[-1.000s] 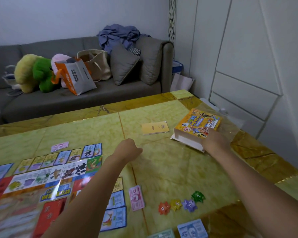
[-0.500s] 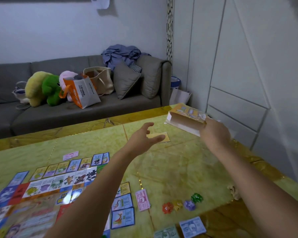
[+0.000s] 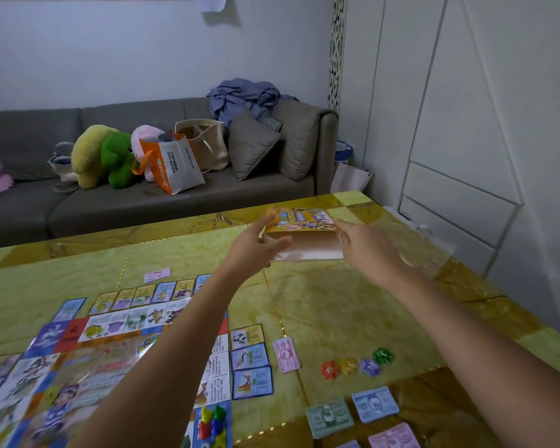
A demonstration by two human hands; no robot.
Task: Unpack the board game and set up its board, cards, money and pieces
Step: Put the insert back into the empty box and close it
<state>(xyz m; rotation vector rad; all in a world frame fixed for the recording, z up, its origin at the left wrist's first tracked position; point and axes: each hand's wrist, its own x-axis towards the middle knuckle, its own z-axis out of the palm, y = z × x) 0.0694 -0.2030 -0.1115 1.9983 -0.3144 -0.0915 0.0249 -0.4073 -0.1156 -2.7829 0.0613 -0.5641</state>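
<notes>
The box (image 3: 299,221) was held just above the worktop (image 3: 353,305) at 1 o'clock, level, with its yellow lid up. The lid's title was printed in bright colours but could not be read. The left hand (image 3: 256,244) was closed on the box's 9 o'clock end, thumb on the lid and fingers under the side; the right hand (image 3: 366,250) was closed on the 3 o'clock end. Each grip was thus filled by the box.

The board (image 3: 78,350) was laid flat at 8 o'clock, partly hidden by the left arm; its squares carried pictures and small text too fine to be read. Three cards (image 3: 251,357) were lined along its 3 o'clock edge, with a pink note (image 3: 285,354) just beside them. Four star-shaped tokens (image 3: 356,367) were set in a row at 5 o'clock: a 4 was seen on the red one and a 3 on the yellow one, while the purple and green numerals were less clear. Green, blue and pink notes (image 3: 374,404) were stacked near 5 o'clock at the near edge. Coloured pieces (image 3: 212,421) were gathered on the board's near corner.

On the sofa (image 3: 143,205) at 11 o'clock an orange and white bag (image 3: 175,163) was printed with a row of digits starting 0351.
</notes>
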